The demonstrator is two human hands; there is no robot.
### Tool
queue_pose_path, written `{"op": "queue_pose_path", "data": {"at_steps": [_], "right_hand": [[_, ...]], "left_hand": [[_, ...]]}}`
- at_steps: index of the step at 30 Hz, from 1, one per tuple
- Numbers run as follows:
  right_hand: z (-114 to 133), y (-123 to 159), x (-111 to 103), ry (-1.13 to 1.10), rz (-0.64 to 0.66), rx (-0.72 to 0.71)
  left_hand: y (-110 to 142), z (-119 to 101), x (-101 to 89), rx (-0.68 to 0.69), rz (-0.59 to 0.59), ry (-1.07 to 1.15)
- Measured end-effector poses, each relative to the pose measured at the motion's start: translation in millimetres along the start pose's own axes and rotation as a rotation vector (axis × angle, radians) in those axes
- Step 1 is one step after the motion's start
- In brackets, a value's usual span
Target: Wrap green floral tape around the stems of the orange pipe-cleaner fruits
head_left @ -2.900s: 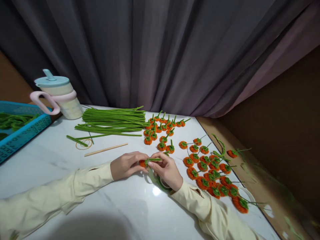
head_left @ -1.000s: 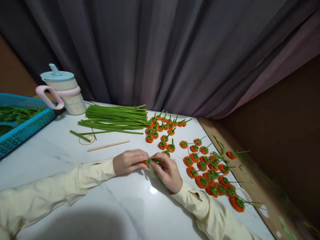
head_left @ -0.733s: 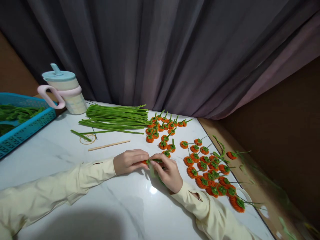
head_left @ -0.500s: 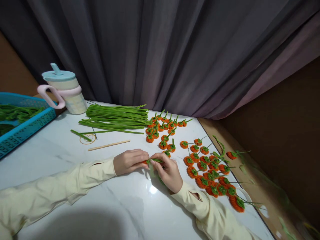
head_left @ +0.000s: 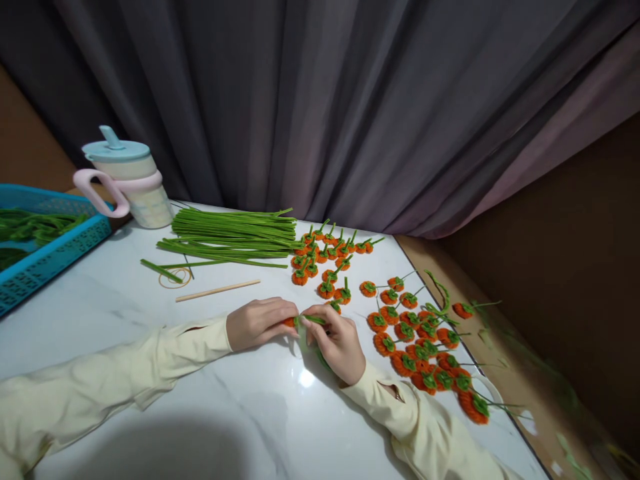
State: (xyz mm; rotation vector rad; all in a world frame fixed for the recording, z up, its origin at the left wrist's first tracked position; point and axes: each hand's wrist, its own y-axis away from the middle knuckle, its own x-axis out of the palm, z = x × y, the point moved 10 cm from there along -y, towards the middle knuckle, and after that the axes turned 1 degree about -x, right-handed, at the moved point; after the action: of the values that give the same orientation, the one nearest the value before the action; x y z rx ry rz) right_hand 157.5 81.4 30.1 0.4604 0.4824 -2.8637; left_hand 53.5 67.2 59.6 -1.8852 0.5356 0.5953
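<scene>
At the middle of the white marbled table, my left hand pinches a small orange pipe-cleaner persimmon, mostly covered by the fingers. My right hand meets it from the right, thumb and forefinger closed on a green stem at the persimmon's top. A pale, thin green strip hangs faintly below the fingertips, too blurred to make out well. Just beyond the hands stand finished-looking orange persimmons with short green stems. More persimmons with thin wire tails lie to the right of my right hand.
A bundle of green pipe cleaners lies at the back. In front are a wooden stick and rubber bands. A lidded cup and a blue basket stand left. A grey curtain hangs behind the table.
The hands stay in nearly the same place. The pale green strip under the fingertips shows less clearly now, and the right fingers have shifted slightly.
</scene>
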Motion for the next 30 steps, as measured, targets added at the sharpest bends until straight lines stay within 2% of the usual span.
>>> {"op": "queue_pose_path", "data": {"at_steps": [6,11,21,30], "right_hand": [[1,0,-1,0.007,0.002,-0.005],[-3,-1,0,-0.013,0.014,0.046],[-22,-2,13,-0.278,0.084,0.204],[-21,-4,12,-0.286,0.09,0.186]], "left_hand": [[0,-3,-1.1,0.032,-0.007,-0.037],[-1,-4,-3.0,0.032,-0.018,-0.051],[-1,-3,-3.9,0.025,-0.033,-0.106],[0,-2,-2.0,0.008,-0.008,-0.099]]}}
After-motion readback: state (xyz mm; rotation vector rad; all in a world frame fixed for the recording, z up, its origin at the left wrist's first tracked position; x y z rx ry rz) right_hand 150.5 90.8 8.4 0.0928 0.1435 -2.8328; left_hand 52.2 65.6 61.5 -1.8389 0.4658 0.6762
